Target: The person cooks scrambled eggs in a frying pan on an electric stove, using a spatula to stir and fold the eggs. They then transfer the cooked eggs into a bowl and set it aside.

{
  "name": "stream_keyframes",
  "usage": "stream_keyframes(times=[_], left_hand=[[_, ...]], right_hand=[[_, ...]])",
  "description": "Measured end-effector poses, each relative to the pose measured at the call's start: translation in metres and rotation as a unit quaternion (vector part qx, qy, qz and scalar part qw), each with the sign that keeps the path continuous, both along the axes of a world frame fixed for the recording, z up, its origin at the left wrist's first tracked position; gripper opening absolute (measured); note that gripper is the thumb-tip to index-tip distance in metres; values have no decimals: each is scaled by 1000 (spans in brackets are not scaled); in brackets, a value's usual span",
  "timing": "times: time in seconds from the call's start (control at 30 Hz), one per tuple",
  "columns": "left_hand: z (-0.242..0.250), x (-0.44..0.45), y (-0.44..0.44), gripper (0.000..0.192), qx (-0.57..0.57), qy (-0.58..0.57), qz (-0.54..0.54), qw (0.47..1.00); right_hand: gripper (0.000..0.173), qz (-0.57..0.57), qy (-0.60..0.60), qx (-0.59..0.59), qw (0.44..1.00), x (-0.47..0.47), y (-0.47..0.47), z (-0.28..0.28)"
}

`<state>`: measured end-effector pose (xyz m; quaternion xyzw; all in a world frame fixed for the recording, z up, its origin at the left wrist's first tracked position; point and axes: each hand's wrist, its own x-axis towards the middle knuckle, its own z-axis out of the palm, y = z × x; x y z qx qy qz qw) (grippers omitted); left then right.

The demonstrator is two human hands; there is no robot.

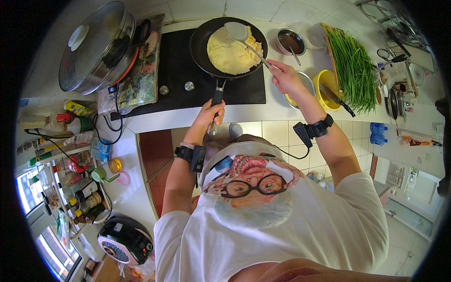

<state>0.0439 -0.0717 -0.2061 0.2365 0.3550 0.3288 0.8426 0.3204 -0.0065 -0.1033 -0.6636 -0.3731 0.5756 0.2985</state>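
My left hand is wrapped around the black handle of a frying pan on the dark cooktop. A round, pale yellow layer of what looks like cooked egg covers much of the pan's bottom. In my right hand is the thin handle of a metal spatula, which slants up and left over the pan. The spatula's broad head lies at the far edge of the egg; whether its tip is under the egg I cannot tell.
Right of the cooktop are a metal bowl of brown sauce with a spoon, a yellow bowl, a knife and green chives on a board. A lidded steel pan stands left. Bottles and a rice cooker line the left counter.
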Motion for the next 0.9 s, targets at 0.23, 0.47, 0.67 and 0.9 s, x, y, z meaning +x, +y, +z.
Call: stream_keyframes(times=[0.23,0.47,0.67,0.9], left_hand=[[-1,2,-1,10,-17,7,11,1000],[-4,-15,-3,10,-18,20,-4,1000],[6,-18,-7,11,-7,35,-4,999],[45,-36,-12,18,-46,90,-32,994]], right_hand=[[40,145,-235,109,955,-3,16,-30],[38,237,-249,146,927,-15,11,-31],[37,206,-253,179,928,-18,-1,-18],[36,70,-128,198,969,6,-14,34]])
